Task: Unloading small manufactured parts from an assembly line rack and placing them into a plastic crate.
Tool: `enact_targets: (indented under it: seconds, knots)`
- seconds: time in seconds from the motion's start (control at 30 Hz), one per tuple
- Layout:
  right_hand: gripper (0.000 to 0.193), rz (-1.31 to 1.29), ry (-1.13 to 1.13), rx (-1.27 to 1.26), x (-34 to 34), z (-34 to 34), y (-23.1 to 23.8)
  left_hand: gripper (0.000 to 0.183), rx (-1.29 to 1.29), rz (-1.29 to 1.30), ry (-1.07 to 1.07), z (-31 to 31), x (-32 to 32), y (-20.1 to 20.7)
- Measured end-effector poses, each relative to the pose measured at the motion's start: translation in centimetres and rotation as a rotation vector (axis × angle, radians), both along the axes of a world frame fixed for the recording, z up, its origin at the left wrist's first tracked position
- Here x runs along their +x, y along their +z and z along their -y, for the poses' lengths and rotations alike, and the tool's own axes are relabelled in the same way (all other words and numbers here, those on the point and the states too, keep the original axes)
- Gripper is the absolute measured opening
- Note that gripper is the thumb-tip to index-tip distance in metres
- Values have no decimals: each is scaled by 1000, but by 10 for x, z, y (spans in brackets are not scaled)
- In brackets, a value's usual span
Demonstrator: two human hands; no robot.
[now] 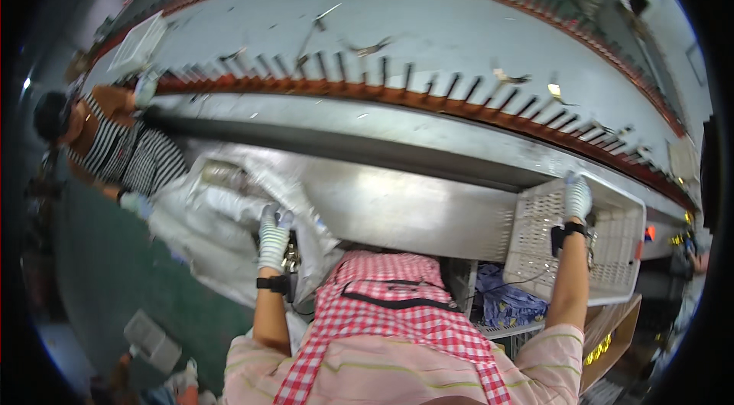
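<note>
My left hand point(274, 240), in a pale glove with a striped cuff, is over crumpled white plastic sacking point(222, 252). Its thumb and fingers are spread apart. Shiny metal pieces point(291, 256) show beside its wrist, too blurred to name. My right hand point(578, 200), gloved alike, is at the far rim of a white plastic basket point(619, 271), with its fingers bent over the edge. The basket has slotted walls and sits at the right end of a bare metal work surface point(397, 202). Both of my wrists carry dark straps.
Beyond the metal surface runs a long brown rail point(336, 88) with many upright dark pegs. At the left stands a co-worker point(126, 145) in a striped top, near another white basket point(138, 44). Below my right arm are blue patterned cloth point(505, 302) and a cardboard box point(615, 336).
</note>
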State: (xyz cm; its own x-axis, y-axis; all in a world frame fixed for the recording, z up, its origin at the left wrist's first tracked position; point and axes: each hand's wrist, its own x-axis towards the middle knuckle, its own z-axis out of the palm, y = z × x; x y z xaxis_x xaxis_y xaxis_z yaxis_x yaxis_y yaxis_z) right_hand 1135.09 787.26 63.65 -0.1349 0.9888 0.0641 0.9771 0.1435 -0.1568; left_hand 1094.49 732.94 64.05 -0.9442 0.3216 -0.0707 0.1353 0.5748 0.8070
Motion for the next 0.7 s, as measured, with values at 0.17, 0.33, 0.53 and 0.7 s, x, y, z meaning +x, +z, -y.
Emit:
enact_targets:
  seconds: [0.17, 0.33, 0.53, 0.7]
  knots:
    - [51, 22, -127, -86, -6, -1, 12, 42, 260, -3, -490, -124, -2, 52]
    - [51, -31, -155, -139, 0, -9, 16, 45, 279, 26, -826, -255, 31, 87]
    - [51, -28, -166, -139, 6, -19, 10, 52, 466, 216, -854, -377, 41, 58]
    - [49, -25, -170, -136, 21, -32, 2, 54, 510, 202, -714, -433, 37, 50]
